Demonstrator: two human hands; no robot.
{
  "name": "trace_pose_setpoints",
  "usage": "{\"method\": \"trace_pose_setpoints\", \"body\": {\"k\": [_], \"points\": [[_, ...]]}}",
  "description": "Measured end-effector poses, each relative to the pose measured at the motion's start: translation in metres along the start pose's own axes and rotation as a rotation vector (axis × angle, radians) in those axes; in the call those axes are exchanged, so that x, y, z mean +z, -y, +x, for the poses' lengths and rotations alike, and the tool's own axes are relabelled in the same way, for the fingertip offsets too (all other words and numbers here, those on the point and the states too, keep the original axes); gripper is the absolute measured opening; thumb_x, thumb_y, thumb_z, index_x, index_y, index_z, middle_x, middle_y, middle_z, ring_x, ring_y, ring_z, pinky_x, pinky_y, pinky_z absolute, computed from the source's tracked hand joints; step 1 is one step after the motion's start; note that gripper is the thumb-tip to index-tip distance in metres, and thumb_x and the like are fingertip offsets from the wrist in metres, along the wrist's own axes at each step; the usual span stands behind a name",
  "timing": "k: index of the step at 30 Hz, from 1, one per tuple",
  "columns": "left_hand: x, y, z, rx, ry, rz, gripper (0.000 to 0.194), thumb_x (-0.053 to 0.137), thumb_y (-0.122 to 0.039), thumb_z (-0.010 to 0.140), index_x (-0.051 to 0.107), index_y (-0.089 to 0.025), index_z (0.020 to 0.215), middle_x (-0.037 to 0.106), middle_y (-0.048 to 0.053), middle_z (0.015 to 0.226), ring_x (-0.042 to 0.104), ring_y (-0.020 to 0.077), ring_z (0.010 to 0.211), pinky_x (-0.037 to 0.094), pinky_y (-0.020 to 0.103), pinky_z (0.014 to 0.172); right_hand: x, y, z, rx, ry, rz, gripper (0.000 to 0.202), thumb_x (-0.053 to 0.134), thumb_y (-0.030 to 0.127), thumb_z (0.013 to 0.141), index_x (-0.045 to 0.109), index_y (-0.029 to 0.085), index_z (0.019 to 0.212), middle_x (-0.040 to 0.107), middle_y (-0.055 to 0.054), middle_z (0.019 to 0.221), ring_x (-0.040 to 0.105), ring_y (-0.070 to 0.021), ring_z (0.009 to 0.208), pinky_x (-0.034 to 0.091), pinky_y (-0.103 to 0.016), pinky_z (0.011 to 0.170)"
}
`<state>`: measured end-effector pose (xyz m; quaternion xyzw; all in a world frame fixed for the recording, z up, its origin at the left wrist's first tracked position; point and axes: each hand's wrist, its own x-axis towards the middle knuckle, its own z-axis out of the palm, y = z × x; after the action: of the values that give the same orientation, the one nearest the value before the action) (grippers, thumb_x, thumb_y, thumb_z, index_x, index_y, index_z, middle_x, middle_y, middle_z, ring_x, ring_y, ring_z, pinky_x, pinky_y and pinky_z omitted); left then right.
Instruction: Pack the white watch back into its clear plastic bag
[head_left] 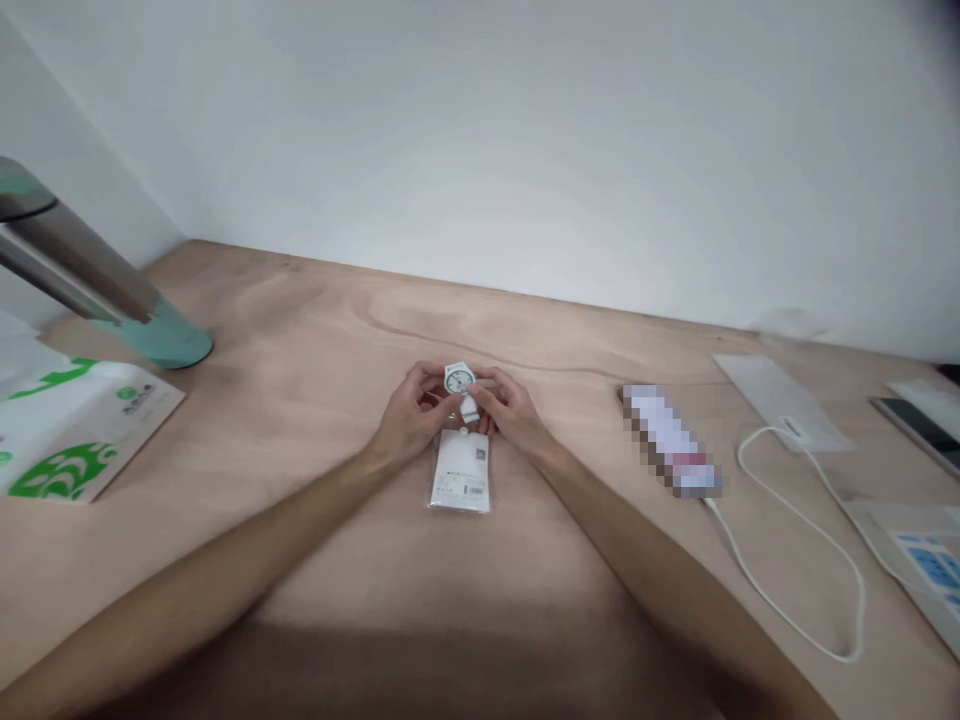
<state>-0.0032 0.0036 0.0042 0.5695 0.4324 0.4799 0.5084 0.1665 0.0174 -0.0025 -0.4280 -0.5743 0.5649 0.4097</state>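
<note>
A white wristwatch [460, 380] with a round dial is held between both hands at the middle of the table. My left hand [411, 412] grips it from the left, thumb near the lower edge of the dial. From the other side, my right hand [514, 408] has its thumb against the watch where the strap begins. Part of the white strap hangs below the dial. Just under the hands lies a white card in a clear plastic packet [460, 472], with small print and a barcode. Some fingertips are hidden behind the watch.
On the left stand a steel and mint-green bottle [112, 270] and a white and green printed packet [97, 430]. To the right lie a phone [670, 440] with a white cable [806, 515], a clear sleeve [780, 395] and a dark device [922, 430]. A wall [510, 150] closes off the back.
</note>
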Motion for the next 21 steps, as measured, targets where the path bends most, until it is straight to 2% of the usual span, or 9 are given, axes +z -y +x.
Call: {"method": "trace_pose_setpoints", "body": {"k": [4, 6, 9, 13, 21], "points": [[-0.0006, -0.0010, -0.0003, 0.014, 0.013, 0.146, 0.045, 0.064, -0.038, 0.080, 0.056, -0.017, 0.118, 0.063, 0.007, 0.108, 0.060, 0.0088, 0.078, 0.049, 0.019, 0.067, 0.0019, 0.0013, 0.0001, 0.014, -0.034, 0.008, 0.043, 0.067, 0.054, 0.076, 0.057, 0.015, 0.090, 0.057, 0.002, 0.059, 0.050, -0.0069, 0.044, 0.040, -0.017, 0.040], [-0.0006, -0.0017, 0.0002, 0.003, 0.007, 0.196, 0.046, 0.063, -0.039, 0.079, 0.058, -0.017, 0.120, 0.063, 0.008, 0.109, 0.059, 0.0081, 0.075, 0.048, 0.019, 0.064, 0.0019, 0.0016, -0.0002, 0.020, -0.026, 0.005, 0.042, 0.068, 0.054, 0.075, 0.055, 0.014, 0.083, 0.057, 0.001, 0.060, 0.050, -0.0066, 0.045, 0.040, -0.017, 0.040], [0.0000, -0.0015, 0.0014, -0.032, 0.035, 0.202, 0.050, 0.061, -0.041, 0.080, 0.057, -0.017, 0.124, 0.064, 0.008, 0.102, 0.058, 0.0084, 0.070, 0.047, 0.020, 0.061, 0.0011, 0.0012, -0.0005, 0.012, -0.003, 0.013, 0.041, 0.069, 0.051, 0.075, 0.057, 0.014, 0.087, 0.058, 0.000, 0.064, 0.051, -0.0068, 0.047, 0.040, -0.017, 0.042], [0.0009, -0.0008, 0.0015, -0.037, 0.067, 0.218, 0.045, 0.056, -0.045, 0.084, 0.058, -0.018, 0.120, 0.063, 0.005, 0.093, 0.057, 0.0088, 0.070, 0.047, 0.022, 0.064, 0.0005, 0.0006, 0.0000, 0.007, 0.007, 0.041, 0.039, 0.070, 0.048, 0.074, 0.056, 0.015, 0.090, 0.058, 0.001, 0.066, 0.051, -0.0076, 0.047, 0.041, -0.018, 0.042], [0.0006, -0.0040, -0.0013, -0.097, 0.102, 0.244, 0.035, 0.051, -0.050, 0.086, 0.056, -0.018, 0.100, 0.057, 0.000, 0.075, 0.052, 0.0086, 0.064, 0.041, 0.020, 0.058, 0.0000, -0.0015, 0.0002, -0.022, 0.013, 0.017, 0.035, 0.067, 0.047, 0.078, 0.056, 0.015, 0.085, 0.056, 0.001, 0.064, 0.051, -0.0074, 0.046, 0.040, -0.018, 0.041]]}}
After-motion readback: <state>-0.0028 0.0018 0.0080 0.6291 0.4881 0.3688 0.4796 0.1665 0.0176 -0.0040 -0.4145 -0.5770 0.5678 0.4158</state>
